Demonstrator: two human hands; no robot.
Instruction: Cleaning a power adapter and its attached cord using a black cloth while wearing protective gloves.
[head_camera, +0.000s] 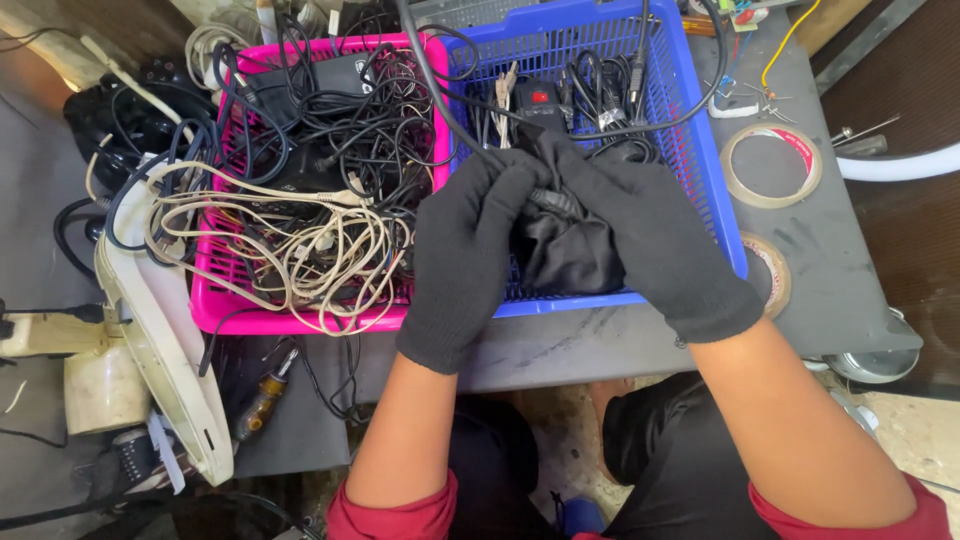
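Black cable (553, 200), gripped by left hand (465, 255), right hand (650, 235), over blue basket (700, 150)

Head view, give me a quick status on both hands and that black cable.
Left hand and right hand, gloved, both gripping black cable. Held over blue basket. Pink basket of tangled cords alongside.

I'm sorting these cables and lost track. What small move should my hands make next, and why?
Probably lower the black bundle into the blue basket. Both gloved hands, left hand and right hand, hold it together just above the basket's near edge, where other black cables already lie.
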